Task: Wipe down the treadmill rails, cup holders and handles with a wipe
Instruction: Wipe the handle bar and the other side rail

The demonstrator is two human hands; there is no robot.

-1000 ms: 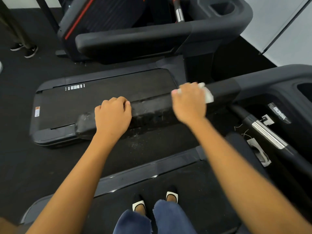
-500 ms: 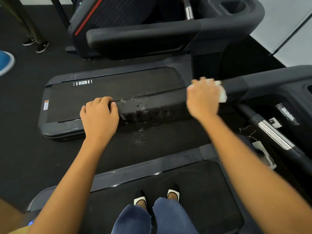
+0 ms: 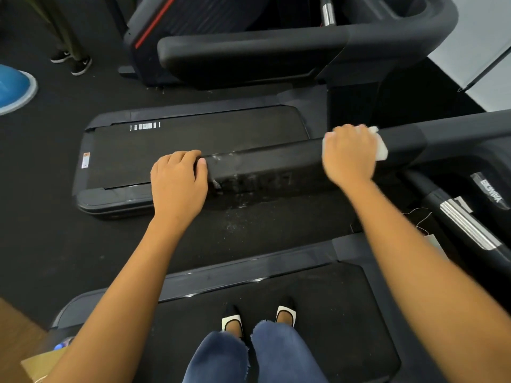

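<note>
1. Looking down from the head camera: curling the left hand (image 3: 178, 179) over the free end of the padded rail (image 3: 265, 170) at 9 o'clock.
2. Clamping the white wipe (image 3: 381, 150) round that rail with the right hand (image 3: 349, 156), toward 2 o'clock.
3. Judging the rail's long axis as running 9 to 3, and the right hand as nearer the stretch toward 3.
4. Noting the neighbouring treadmill belt (image 3: 193, 142) at 12 and a metal grip bar (image 3: 467, 228) at 4; seeing nothing lying across the rail between the hands.

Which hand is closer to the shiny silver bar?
Right. The right hand holds the wipe on the rail, a little way left of the silver bar; the left hand grips the rail's end, much farther left.
</note>
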